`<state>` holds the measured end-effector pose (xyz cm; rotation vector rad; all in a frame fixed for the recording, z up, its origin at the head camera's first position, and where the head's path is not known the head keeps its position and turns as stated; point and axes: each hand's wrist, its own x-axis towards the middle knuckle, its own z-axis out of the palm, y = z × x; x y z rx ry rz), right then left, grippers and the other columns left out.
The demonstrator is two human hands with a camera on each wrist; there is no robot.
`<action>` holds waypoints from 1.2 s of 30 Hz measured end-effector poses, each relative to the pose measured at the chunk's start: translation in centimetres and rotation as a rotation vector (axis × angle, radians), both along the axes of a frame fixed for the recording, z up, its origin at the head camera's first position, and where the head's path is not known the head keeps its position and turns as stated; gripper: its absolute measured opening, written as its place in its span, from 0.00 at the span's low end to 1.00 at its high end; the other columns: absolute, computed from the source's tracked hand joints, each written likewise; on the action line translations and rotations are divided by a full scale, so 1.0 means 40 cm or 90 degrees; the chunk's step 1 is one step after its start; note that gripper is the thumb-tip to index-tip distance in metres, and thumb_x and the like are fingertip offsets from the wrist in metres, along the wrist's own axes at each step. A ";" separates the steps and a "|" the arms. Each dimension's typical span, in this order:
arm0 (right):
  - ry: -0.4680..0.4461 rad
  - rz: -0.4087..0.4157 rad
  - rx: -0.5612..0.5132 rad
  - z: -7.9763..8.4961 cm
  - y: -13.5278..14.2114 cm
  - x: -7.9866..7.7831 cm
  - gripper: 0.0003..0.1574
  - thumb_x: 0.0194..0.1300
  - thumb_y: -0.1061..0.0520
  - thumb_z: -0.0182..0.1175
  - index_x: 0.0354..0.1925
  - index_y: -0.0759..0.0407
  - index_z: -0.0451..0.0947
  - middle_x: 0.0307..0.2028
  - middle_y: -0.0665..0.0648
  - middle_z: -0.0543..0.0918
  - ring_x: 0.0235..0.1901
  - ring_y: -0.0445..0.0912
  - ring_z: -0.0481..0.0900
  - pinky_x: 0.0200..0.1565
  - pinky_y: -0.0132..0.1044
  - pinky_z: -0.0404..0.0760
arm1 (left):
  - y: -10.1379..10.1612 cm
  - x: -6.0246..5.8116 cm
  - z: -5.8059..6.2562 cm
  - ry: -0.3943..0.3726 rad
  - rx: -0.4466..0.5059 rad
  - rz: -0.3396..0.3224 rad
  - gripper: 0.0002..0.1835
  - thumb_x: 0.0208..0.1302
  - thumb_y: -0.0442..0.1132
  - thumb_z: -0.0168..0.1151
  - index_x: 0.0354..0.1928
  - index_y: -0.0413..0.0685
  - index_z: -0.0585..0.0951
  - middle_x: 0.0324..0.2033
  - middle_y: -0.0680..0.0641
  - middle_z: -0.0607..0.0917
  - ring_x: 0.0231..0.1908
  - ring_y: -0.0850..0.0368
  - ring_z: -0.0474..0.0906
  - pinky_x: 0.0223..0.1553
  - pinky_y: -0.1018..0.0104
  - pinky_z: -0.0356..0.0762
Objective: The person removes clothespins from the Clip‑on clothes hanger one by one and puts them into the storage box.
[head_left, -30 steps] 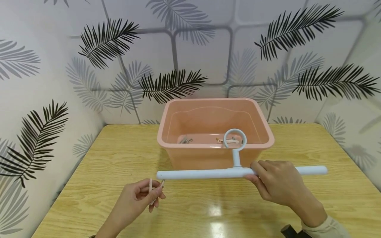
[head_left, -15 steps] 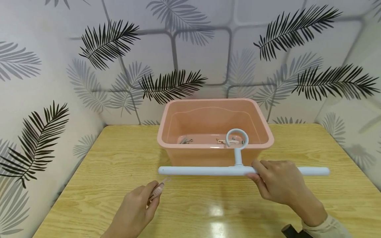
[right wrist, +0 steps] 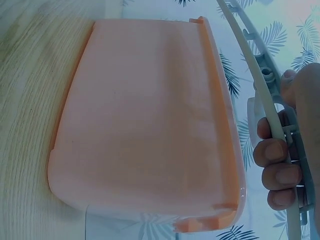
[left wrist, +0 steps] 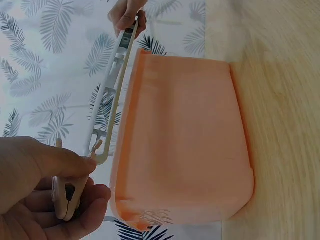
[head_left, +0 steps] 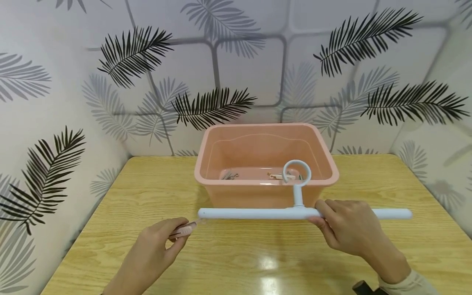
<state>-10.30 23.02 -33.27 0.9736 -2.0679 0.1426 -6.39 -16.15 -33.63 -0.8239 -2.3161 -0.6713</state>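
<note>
My right hand (head_left: 350, 227) grips a pale blue clothes hanger (head_left: 250, 213) by its bar, right of the ring hook (head_left: 297, 174). The bar lies level in front of the basin. From the right wrist, my fingers (right wrist: 281, 176) show curled round its slotted underside. My left hand (head_left: 147, 250) pinches a pale pink clothes peg (head_left: 183, 230) between thumb and fingers, just below the hanger's left end. In the left wrist view, the peg (left wrist: 67, 197) has one tip close to the rounded end of the bar; the thumb partly covers it.
A salmon-pink basin (head_left: 254, 196) stands on the wood-grain table (head_left: 147, 192), behind the hanger. Inside it lie grey metal clips (head_left: 229, 175) and pale pegs (head_left: 282, 176). A leaf-patterned wall rises behind. A black object (head_left: 363, 288) sits by the right sleeve at the bottom edge.
My left hand has turned and shifted left, still holding the peg, which now lies flatter and points right. The hanger has moved slightly to the right with my right hand.
</note>
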 end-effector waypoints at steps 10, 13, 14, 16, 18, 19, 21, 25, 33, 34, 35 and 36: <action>-0.011 -0.020 -0.009 -0.003 0.028 0.004 0.32 0.77 0.37 0.33 0.22 0.53 0.63 0.14 0.41 0.53 0.14 0.32 0.46 0.15 0.26 0.46 | -0.014 -0.048 0.083 0.007 -0.013 -0.066 0.19 0.42 0.22 0.74 0.39 0.39 0.82 0.34 0.49 0.86 0.32 0.61 0.84 0.36 0.76 0.78; -0.009 -0.017 -0.006 0.004 0.029 0.010 0.32 0.77 0.38 0.33 0.22 0.53 0.62 0.14 0.41 0.53 0.14 0.31 0.45 0.15 0.25 0.44 | -0.020 -0.071 0.109 0.012 -0.018 -0.059 0.17 0.44 0.23 0.73 0.39 0.39 0.82 0.34 0.49 0.86 0.32 0.60 0.84 0.35 0.73 0.78; -0.010 -0.017 -0.004 0.006 0.028 0.011 0.32 0.77 0.38 0.32 0.22 0.53 0.62 0.14 0.41 0.53 0.14 0.31 0.45 0.15 0.25 0.44 | -0.021 -0.080 0.117 0.012 -0.019 -0.059 0.16 0.45 0.23 0.73 0.39 0.39 0.82 0.34 0.48 0.86 0.32 0.60 0.84 0.34 0.71 0.79; -0.009 -0.013 -0.004 0.007 0.027 0.013 0.32 0.77 0.38 0.32 0.22 0.53 0.62 0.14 0.41 0.53 0.14 0.31 0.45 0.15 0.25 0.45 | -0.020 -0.097 0.131 0.005 -0.026 -0.056 0.15 0.48 0.24 0.72 0.39 0.39 0.82 0.33 0.49 0.86 0.32 0.60 0.84 0.33 0.68 0.80; -0.008 -0.013 -0.003 0.005 0.028 0.012 0.32 0.77 0.38 0.32 0.22 0.53 0.62 0.14 0.41 0.53 0.13 0.31 0.46 0.15 0.25 0.45 | -0.015 -0.118 0.144 -0.008 -0.033 -0.059 0.13 0.50 0.25 0.71 0.39 0.39 0.82 0.33 0.49 0.86 0.32 0.59 0.84 0.32 0.65 0.80; -0.009 -0.014 -0.002 0.002 0.029 0.012 0.32 0.77 0.38 0.32 0.22 0.53 0.62 0.14 0.41 0.53 0.13 0.32 0.46 0.15 0.25 0.45 | -0.012 -0.129 0.150 -0.017 -0.036 -0.060 0.12 0.52 0.26 0.71 0.39 0.40 0.82 0.32 0.50 0.86 0.32 0.59 0.84 0.32 0.64 0.80; -0.015 -0.017 0.001 -0.003 0.031 0.011 0.32 0.77 0.38 0.33 0.22 0.53 0.62 0.14 0.41 0.53 0.13 0.32 0.46 0.14 0.25 0.45 | -0.004 -0.151 0.162 -0.040 -0.042 -0.060 0.09 0.55 0.27 0.69 0.38 0.42 0.82 0.30 0.52 0.85 0.30 0.60 0.83 0.32 0.63 0.80; -0.031 -0.023 0.013 -0.011 0.035 0.010 0.31 0.77 0.37 0.33 0.22 0.52 0.62 0.15 0.41 0.53 0.13 0.32 0.46 0.15 0.25 0.45 | 0.013 -0.194 0.178 -0.072 -0.065 -0.055 0.05 0.60 0.30 0.66 0.32 0.45 0.78 0.22 0.56 0.76 0.24 0.63 0.74 0.28 0.67 0.73; -0.024 -0.018 0.011 -0.016 0.034 0.010 0.31 0.77 0.37 0.33 0.22 0.52 0.62 0.14 0.41 0.53 0.13 0.33 0.46 0.15 0.25 0.45 | 0.047 -0.269 0.195 -0.083 -0.106 -0.059 0.10 0.64 0.33 0.64 0.26 0.46 0.74 0.18 0.54 0.66 0.20 0.62 0.61 0.24 0.67 0.62; -0.024 -0.018 0.012 -0.016 0.034 0.010 0.31 0.77 0.37 0.33 0.22 0.52 0.62 0.14 0.41 0.53 0.13 0.33 0.46 0.15 0.25 0.45 | 0.052 -0.276 0.198 -0.084 -0.108 -0.061 0.10 0.64 0.33 0.64 0.26 0.45 0.74 0.17 0.53 0.65 0.19 0.62 0.60 0.25 0.67 0.61; -0.027 -0.020 0.014 -0.016 0.034 0.011 0.31 0.77 0.37 0.33 0.22 0.52 0.61 0.14 0.41 0.53 0.14 0.33 0.46 0.15 0.26 0.45 | 0.056 -0.285 0.200 -0.084 -0.111 -0.063 0.11 0.64 0.33 0.63 0.26 0.45 0.73 0.17 0.53 0.64 0.19 0.62 0.59 0.25 0.67 0.61; -0.028 -0.019 0.014 -0.016 0.034 0.010 0.31 0.77 0.37 0.33 0.22 0.52 0.61 0.14 0.41 0.53 0.14 0.32 0.46 0.15 0.26 0.45 | 0.060 -0.292 0.202 -0.086 -0.114 -0.065 0.11 0.64 0.33 0.63 0.25 0.45 0.72 0.17 0.53 0.63 0.19 0.62 0.58 0.25 0.66 0.60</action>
